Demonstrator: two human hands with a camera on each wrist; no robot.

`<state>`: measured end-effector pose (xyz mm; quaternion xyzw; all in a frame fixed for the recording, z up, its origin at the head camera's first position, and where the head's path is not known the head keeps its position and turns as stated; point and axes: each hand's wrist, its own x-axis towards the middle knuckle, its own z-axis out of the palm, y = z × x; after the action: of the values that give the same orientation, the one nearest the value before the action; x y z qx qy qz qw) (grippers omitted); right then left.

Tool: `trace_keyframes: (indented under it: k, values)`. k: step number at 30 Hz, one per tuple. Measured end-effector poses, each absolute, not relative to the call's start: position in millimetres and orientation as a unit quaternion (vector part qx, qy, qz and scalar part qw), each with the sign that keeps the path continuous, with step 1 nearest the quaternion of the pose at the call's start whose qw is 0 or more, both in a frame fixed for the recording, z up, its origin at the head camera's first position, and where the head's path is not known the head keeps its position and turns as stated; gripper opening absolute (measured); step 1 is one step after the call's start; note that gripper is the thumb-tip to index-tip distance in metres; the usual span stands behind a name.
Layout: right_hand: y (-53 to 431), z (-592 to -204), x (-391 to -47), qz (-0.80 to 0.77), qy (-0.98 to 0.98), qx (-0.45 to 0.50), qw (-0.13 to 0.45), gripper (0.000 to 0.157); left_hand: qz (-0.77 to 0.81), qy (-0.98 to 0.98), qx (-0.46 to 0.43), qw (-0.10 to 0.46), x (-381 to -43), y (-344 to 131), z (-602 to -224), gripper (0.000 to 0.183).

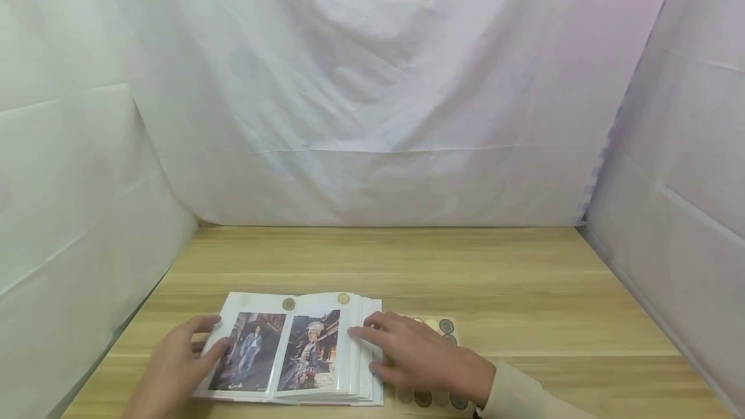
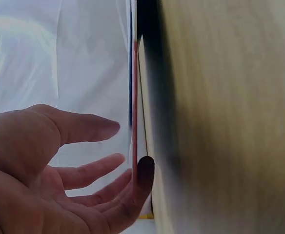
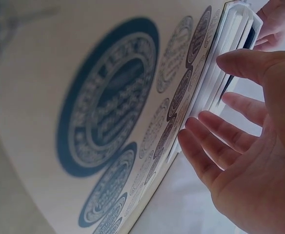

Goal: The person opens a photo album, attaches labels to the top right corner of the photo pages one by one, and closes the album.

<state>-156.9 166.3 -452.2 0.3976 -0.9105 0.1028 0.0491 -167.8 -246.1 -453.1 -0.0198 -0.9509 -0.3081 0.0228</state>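
Observation:
An open photo album [image 1: 244, 302] lies on the table. Its left page carries a photo [image 1: 247, 357] and a round brown sticker [image 1: 288, 304]; the right page has another photo [image 1: 308, 354] and a yellowish round sticker [image 1: 344, 299]. At the album's left edge is my left hand [image 1: 177, 361], thumb and fingers spread apart; in the left wrist view its lowest finger [image 2: 145, 170] touches the cover's edge. Over the right-hand page edges rests my right hand [image 1: 416, 354], its fingers fairly straight. Beneath that hand lies a sheet of round stickers [image 3: 142, 117], partly hidden.
A wood-patterned table [image 1: 495, 277] extends behind and to the right of the album. White cloth [image 1: 361, 102] hangs at the back and along both sides.

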Motion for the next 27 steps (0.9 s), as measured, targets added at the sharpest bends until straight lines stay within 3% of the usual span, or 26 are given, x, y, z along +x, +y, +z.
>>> trace_keyframes:
  k: [12, 27]
  values:
    - [168, -453, -158, 0.103, -0.907, 0.405, 0.056, 0.057, -0.349, -0.926, -0.065, 0.132, -158, -252, -433, 0.054]
    - [166, -452, -159, 0.106, -0.913, 0.392, 0.041, 0.056, -0.454, -0.879, -0.138, 0.052, -141, -222, -407, 0.057]
